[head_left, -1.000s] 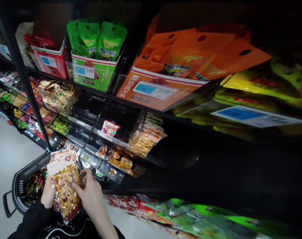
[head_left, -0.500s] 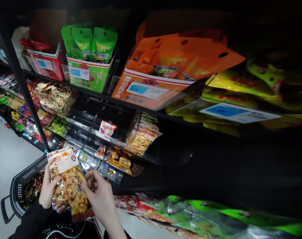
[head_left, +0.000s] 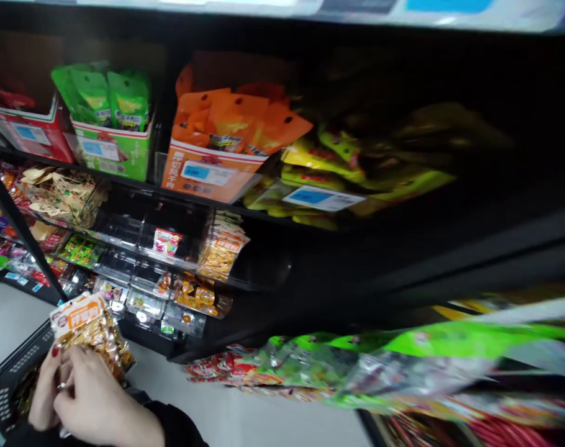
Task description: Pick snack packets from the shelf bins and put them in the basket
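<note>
The left hand (head_left: 44, 394) and right hand (head_left: 99, 397) are together, the left clamped on snack packs (head_left: 96, 338); whether the right pinches them or only touches, I cannot tell. The packs are near the shelf-side edge of the black basket (head_left: 31, 351). Beyond, at the upper shelf's (head_left: 156, 188) front edge, orange pouches (head_left: 238, 118) stand in 1 box (head_left: 194, 186). Toward the middle shelf's (head_left: 119, 217) right end are similar packs (head_left: 224, 248), with 1 pink packet (head_left: 166, 242) left of them.
</note>
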The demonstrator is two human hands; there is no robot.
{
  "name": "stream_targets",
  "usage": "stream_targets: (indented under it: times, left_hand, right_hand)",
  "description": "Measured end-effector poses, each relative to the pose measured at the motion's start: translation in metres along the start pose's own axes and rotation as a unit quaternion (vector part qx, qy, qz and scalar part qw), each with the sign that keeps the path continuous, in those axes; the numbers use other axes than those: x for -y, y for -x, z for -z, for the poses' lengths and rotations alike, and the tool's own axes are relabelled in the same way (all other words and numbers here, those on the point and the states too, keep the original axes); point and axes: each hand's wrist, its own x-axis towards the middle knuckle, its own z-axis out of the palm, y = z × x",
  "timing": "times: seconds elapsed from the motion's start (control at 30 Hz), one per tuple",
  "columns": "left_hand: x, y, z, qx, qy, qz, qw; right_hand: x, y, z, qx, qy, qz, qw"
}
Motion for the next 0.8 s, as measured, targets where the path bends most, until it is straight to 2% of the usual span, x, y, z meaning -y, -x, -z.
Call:
stream_targets:
  times: [0.07, 0.13, 0.17, 0.2, 0.23, 0.33, 0.4, 0.43, 0.5, 0.57, 0.67, 0.73, 0.8]
  left_hand:
    - [-0.004, -0.001, 0.0, 0.055, 0.034, 0.053, 0.996]
    - [-0.008, 0.001, -0.003, 0.077, 0.043, 0.1, 0.991]
    - [-0.01, 0.003, -0.005, 0.083, 0.041, 0.116, 0.989]
    - [-0.011, 0.005, -0.006, 0.085, 0.037, 0.126, 0.988]
    - [-0.011, 0.006, -0.007, 0.091, 0.033, 0.133, 0.986]
    - [-0.007, 0.003, -0.005, 0.094, 0.013, 0.145, 0.985]
    - [-0.002, -0.001, -0.005, 0.093, -0.011, 0.117, 0.989]
    - [0.0, -0.004, -0.006, 0.09, -0.027, 0.09, 0.992]
    - [0.003, -0.008, -0.008, 0.084, -0.054, 0.041, 0.994]
    - [0.006, -0.009, -0.012, 0.073, -0.066, 0.028, 0.995]
    - [0.006, -0.008, -0.015, 0.064, -0.054, 0.044, 0.995]
    - [0.003, -0.006, -0.015, 0.063, -0.045, 0.061, 0.995]
    - [-0.001, -0.004, -0.016, 0.074, -0.028, 0.098, 0.992]
  right_hand:
    - [-0.014, 0.0, 0.018, -0.061, -0.189, -0.034, 0.98]
    - [-0.035, 0.001, 0.054, -0.176, -0.257, -0.092, 0.946]
    - [-0.047, 0.002, 0.079, -0.245, -0.218, -0.124, 0.937]
    - [-0.061, 0.004, 0.107, -0.314, -0.12, -0.183, 0.924]
    - [-0.076, 0.005, 0.138, -0.369, -0.001, -0.265, 0.891]
    - [-0.119, 0.009, 0.223, -0.436, 0.106, -0.373, 0.812]
    - [-0.144, 0.006, 0.26, -0.441, 0.151, -0.434, 0.771]
    - [-0.154, 0.002, 0.271, -0.431, 0.162, -0.456, 0.761]
    - [-0.171, -0.006, 0.28, -0.41, 0.175, -0.485, 0.752]
    - [-0.182, -0.012, 0.277, -0.407, 0.194, -0.495, 0.742]
    - [-0.195, -0.012, 0.267, -0.425, 0.23, -0.476, 0.735]
    - [-0.2, -0.004, 0.265, -0.428, 0.24, -0.438, 0.753]
    - [-0.203, 0.006, 0.268, -0.425, 0.241, -0.382, 0.785]
